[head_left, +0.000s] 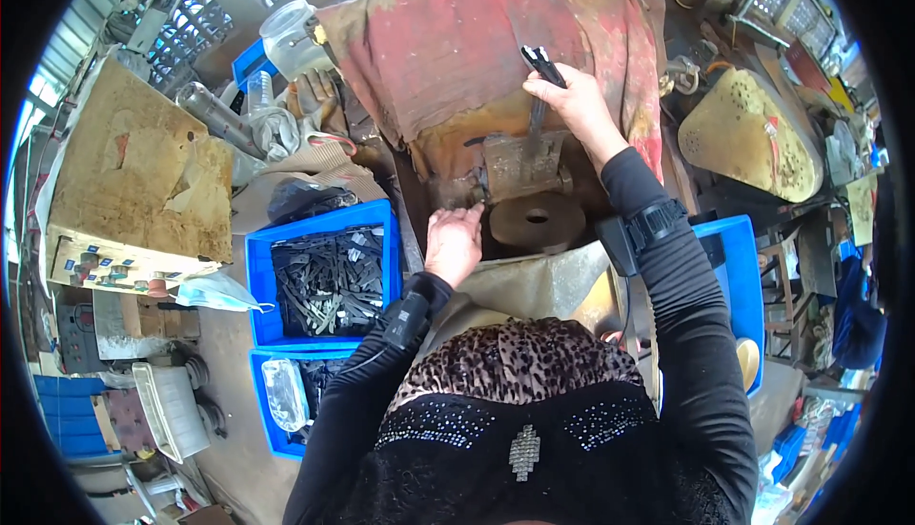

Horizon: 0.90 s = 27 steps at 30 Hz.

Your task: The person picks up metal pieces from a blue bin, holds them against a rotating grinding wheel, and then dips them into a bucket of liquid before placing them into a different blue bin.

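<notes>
My right hand is raised in front of the red cloth cover, closed around a slim black piece with a shiny, forked end. I cannot make out its exact kind. Lower and to the left, my left hand rests at the front of the machine's recess, its fingers stretched forward and partly apart, with nothing visible in them. Just right of it lies a round brown wheel with a hole in its middle. Behind the wheel stands a dirty metal plate.
A stained red cloth drapes over the machine. At left, a blue bin holds many dark strips; another blue bin below it holds a clear package. A wooden box stands far left. Another blue bin is beside my right arm.
</notes>
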Available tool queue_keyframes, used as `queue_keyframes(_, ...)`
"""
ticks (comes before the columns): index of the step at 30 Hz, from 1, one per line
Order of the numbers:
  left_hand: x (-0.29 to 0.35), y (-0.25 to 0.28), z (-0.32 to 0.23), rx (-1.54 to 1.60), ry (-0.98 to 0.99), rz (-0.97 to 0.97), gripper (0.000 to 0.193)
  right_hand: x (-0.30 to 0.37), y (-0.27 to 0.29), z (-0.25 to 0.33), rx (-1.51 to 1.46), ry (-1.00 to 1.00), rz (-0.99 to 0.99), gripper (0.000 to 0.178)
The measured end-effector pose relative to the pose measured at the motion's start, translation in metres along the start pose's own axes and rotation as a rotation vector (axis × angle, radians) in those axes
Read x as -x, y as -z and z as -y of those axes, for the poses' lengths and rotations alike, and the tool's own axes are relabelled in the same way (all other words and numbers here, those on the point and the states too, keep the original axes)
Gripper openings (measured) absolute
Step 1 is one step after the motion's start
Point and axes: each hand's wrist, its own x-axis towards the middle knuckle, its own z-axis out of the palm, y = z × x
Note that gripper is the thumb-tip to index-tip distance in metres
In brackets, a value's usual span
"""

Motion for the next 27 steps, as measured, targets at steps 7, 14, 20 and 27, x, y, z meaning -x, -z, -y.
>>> queue_keyframes(7, 0.0, 0.003, 0.0, 0.02, -0.068, -0.021, 0.025, -0.046, -0.015, -0.012, -0.053, -0.092, -0.001, 0.025)
queue_keyframes(14, -0.001, -0.001, 0.001, 0.056, -0.072, 0.014, 0.024, -0.059, -0.016, -0.011, -0.079, -0.19, 0.073, 0.021)
queue_keyframes(20, -0.008, 0.004, 0.0, 0.372, -0.006, -0.059, 0.022, -0.009, -0.016, -0.011, 0.137, 0.007, -0.123, 0.027)
queue_keyframes(27, -0.064, 0.005, -0.07, 1.478, 0.389, 0.313, 0.034, 0.131, 0.024, -0.01, 0.102, -0.459, 0.304, 0.026)
